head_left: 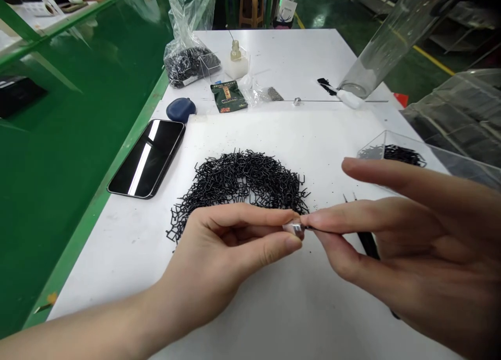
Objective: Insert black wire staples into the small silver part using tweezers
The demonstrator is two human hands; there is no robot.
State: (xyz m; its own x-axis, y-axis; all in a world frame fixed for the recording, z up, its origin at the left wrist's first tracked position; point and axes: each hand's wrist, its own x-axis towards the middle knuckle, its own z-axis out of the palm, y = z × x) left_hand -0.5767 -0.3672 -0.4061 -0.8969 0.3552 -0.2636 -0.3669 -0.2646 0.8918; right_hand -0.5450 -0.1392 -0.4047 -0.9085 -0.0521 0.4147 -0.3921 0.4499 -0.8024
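Note:
My left hand (223,255) pinches a small shiny metal cylinder (294,227) between thumb and fingertips. Opposite it, my right hand (395,240) has thumb and index finger closed on a thin black bent piece (309,228) whose end meets the cylinder; whether it sits inside, I cannot tell. Black tweezers (368,243) show behind the right fingers, tips pointing away from me, partly hidden by the hand. Just beyond the left hand lies a curved heap of black bent pieces (250,175) on a white mat (329,141).
A phone (146,159) and a dark blue case (180,109) lie left. Farther back are a plastic bag of black pieces (188,65), a small bottle (235,52) and a green packet (229,96). At right stand a clear tray (385,146) and a tall clear cylinder (383,52).

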